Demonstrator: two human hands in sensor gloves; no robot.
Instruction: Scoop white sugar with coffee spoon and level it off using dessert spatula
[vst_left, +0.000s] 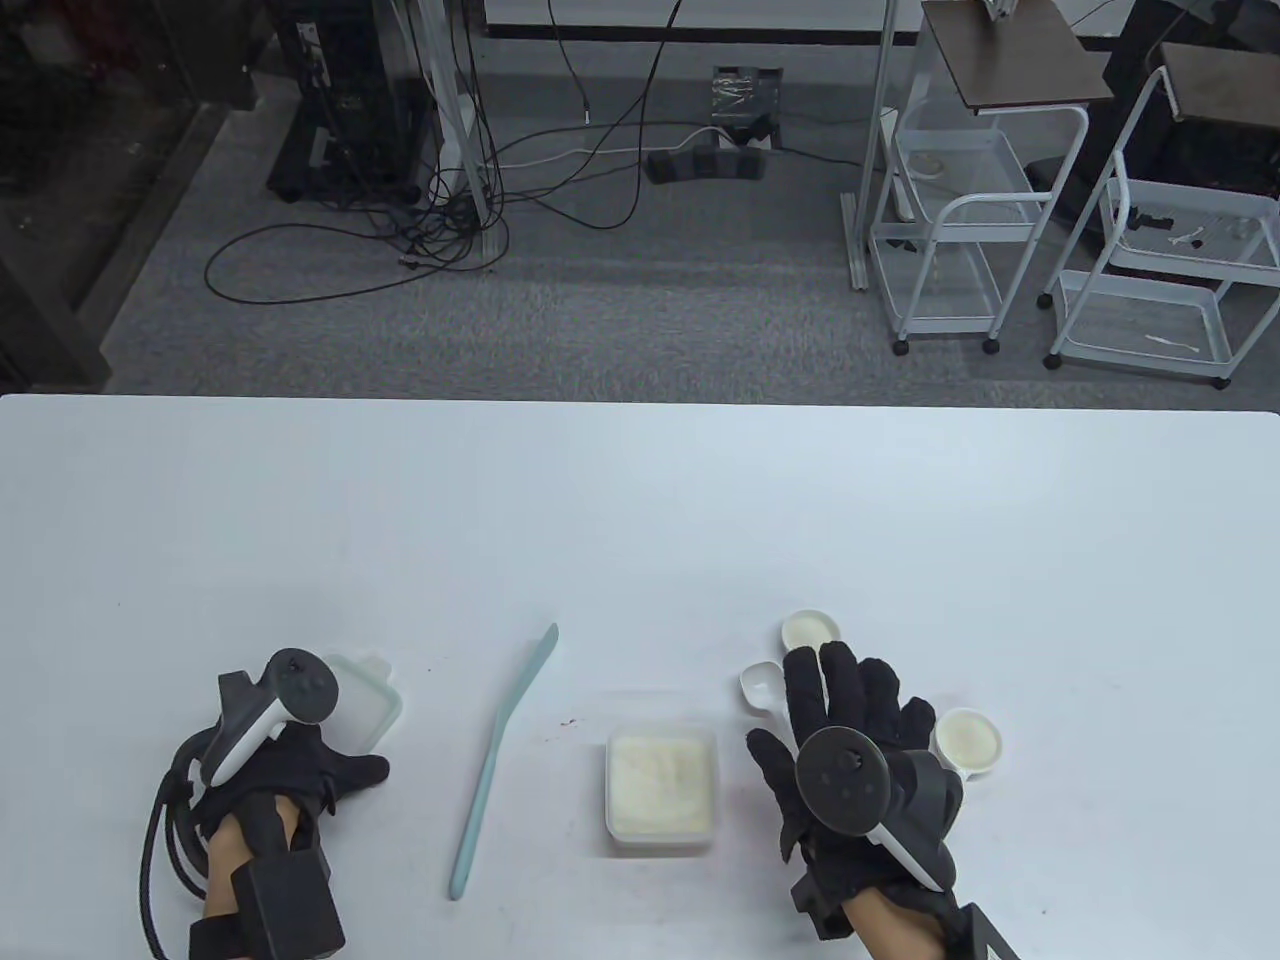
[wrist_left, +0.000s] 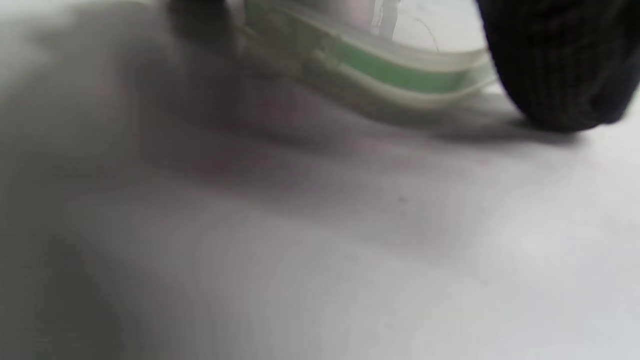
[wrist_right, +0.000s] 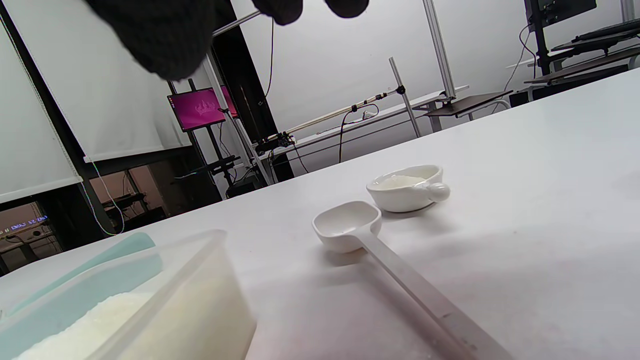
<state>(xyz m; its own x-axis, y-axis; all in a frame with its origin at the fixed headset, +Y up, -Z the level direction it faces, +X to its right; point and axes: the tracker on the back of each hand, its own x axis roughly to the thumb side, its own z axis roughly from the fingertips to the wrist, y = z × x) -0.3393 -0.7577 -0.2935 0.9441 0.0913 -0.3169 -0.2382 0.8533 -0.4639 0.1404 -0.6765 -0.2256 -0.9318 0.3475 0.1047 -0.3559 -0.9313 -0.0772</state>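
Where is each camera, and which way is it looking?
Table view: high above, looking down at the table; shows left hand and right hand, both gloved.
Left wrist view: low by the table, blurry, facing a lid; a fingertip shows.
Right wrist view: low, looking across the table at the spoon; fingertips hang from the top.
Shared: the table and right wrist views both show the spoon, sugar tub, spatula and a small dish.

Beyond the white bench (vst_left: 640, 480), grey carpet (vst_left: 640, 310) carries tangled black cables (vst_left: 440, 200) and a power strip (vst_left: 705, 163). 2 white wire carts (vst_left: 955, 230) stand right; a magenta monitor (wrist_right: 197, 108) glows beside pale screens.
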